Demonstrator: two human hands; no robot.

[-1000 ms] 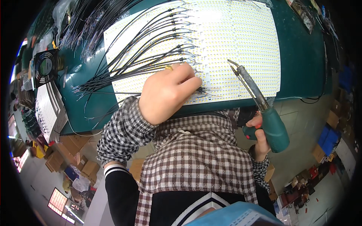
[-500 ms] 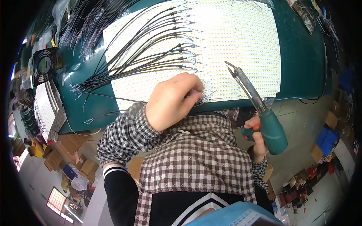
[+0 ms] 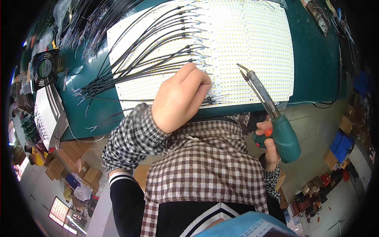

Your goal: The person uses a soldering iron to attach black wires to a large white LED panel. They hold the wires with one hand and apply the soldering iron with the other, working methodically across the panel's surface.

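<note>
A large white LED panel (image 3: pixel 260 51), set with rows of small yellow chips, lies on the green table. Black cables (image 3: pixel 152 41) fan out across its left half, their stripped ends along the panel's middle. My left hand (image 3: pixel 179 98) is over the near part of the panel, thumb and fingers pinched together; what they hold, if anything, is hidden. Just right of it, several dark wire ends (image 3: pixel 216 101) lie by the panel's near edge. My right hand (image 3: pixel 270 148) grips the green handle of a soldering gun (image 3: pixel 285 136), its tip raised over the panel's right part.
More loose cables (image 3: pixel 94 29) are heaped at the far left of the green table (image 3: pixel 316 67). A small black fan (image 3: pixel 44 70) stands at the left edge, beside stacked white panels (image 3: pixel 49 114). Cardboard boxes (image 3: pixel 92 177) sit on the floor at left.
My left hand has moved slightly away from me, up the panel, uncovering the dark wire ends near its edge. My right hand and the soldering gun have barely shifted.
</note>
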